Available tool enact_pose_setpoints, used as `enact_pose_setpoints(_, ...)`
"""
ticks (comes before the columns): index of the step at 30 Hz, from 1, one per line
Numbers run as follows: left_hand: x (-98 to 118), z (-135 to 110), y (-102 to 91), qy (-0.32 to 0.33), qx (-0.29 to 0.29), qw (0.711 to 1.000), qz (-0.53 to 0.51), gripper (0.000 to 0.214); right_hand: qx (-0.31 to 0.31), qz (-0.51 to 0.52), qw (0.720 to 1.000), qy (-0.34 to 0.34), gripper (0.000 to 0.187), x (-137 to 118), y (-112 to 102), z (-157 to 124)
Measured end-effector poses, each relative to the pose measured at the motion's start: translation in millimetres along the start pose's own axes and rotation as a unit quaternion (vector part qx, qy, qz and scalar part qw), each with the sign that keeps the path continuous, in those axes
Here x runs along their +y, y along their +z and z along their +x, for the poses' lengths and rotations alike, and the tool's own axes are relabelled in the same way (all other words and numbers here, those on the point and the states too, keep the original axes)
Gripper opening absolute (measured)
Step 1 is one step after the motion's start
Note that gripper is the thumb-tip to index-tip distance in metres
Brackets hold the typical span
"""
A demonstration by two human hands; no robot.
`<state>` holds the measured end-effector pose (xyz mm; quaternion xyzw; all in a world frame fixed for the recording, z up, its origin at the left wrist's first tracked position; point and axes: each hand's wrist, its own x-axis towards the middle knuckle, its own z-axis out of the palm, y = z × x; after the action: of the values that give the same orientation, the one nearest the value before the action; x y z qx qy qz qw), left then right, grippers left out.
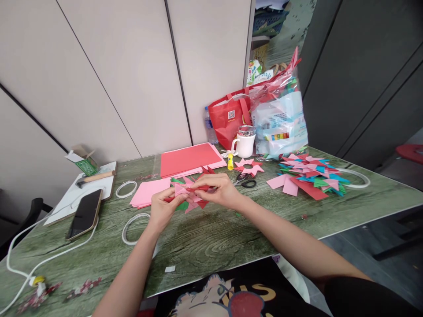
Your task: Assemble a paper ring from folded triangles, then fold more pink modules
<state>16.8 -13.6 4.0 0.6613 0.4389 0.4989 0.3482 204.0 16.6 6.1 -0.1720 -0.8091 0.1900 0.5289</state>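
Note:
Over the middle of the table, my left hand (pixel 162 206) pinches a folded pink paper piece (pixel 180 189) between thumb and fingers. My right hand (pixel 218 190) is closed on the same paper from the other side, where a strip of red paper shows between its fingers. Behind and below my hands lie several folded pink, red and green paper pieces (pixel 190 206), partly covered by my fingers. To their left is a stack of pink paper sheets (pixel 145 192), and farther back a red paper sheet (pixel 188 159) tops another stack.
Scissors (pixel 248 182), a glue stick (pixel 230 161), a pink-and-red paper ring (pixel 248 168) and a white mug (pixel 245 141) stand or lie behind my right hand. Right is a pile of folded papers (pixel 310 174). Left are tape rolls (pixel 136 229), a phone (pixel 85 215) and a hammer (pixel 95 177).

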Motion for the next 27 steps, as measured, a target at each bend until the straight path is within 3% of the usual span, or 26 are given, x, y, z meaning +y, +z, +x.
enact_pose_setpoints(8, 7.1, -0.1, 0.0, -0.019, -0.052, 0.997, 0.059, 0.023, -0.016, -0.018, 0.994, 0.106, 0.027, -2.1, -0.6, -0.9)
enact_pose_setpoints(15, 2.6, 2.4, 2.8, -0.078, -0.022, 0.994, -0.068, 0.017, -0.04, 0.048, 0.982, 0.177, 0.043, 1.6, -7.3, 2.5)
enact_pose_setpoints(19, 1.8, 2.1, 0.5, -0.104, -0.037, 0.989, -0.097, 0.022, -0.003, 0.147, 0.96, 0.238, 0.024, 7.5, -4.8, 4.1)
enact_pose_setpoints(27, 1.8, -0.2, -0.7, -0.105, -0.076, 0.99, -0.063, 0.021, 0.046, 0.19, 0.943, 0.269, 0.031, 11.1, 5.9, 3.1)
